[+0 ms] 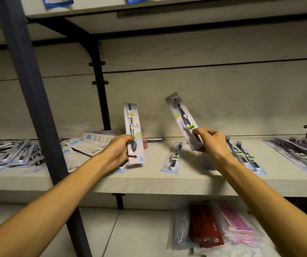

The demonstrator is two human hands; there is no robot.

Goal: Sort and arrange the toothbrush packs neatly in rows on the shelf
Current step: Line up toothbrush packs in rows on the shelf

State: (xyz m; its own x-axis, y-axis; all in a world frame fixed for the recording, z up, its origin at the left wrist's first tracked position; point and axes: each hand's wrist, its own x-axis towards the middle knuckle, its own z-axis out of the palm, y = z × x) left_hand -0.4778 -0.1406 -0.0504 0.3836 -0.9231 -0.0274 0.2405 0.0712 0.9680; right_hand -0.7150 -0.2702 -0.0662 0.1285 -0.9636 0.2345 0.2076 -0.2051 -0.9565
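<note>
both hands grip white toothbrush packs: left hand point(120, 151) one upright point(133, 130), right hand point(213, 143) one tilted point(183, 120).

left arm point(43, 199): bare, no sleeve i can see
right arm point(271, 193): bare too
hands: no gloves, rings

Pale wood-grain laminate shelf point(167, 180). Dark navy steel upright point(28, 89). White card toothbrush pack with orange-and-green label point(133, 130). White card toothbrush pack with green label point(183, 119). Purple toothbrush packs point(301, 151). Red point(203, 225) and pink point(236, 219) plastic-wrapped packets beneath.
</note>
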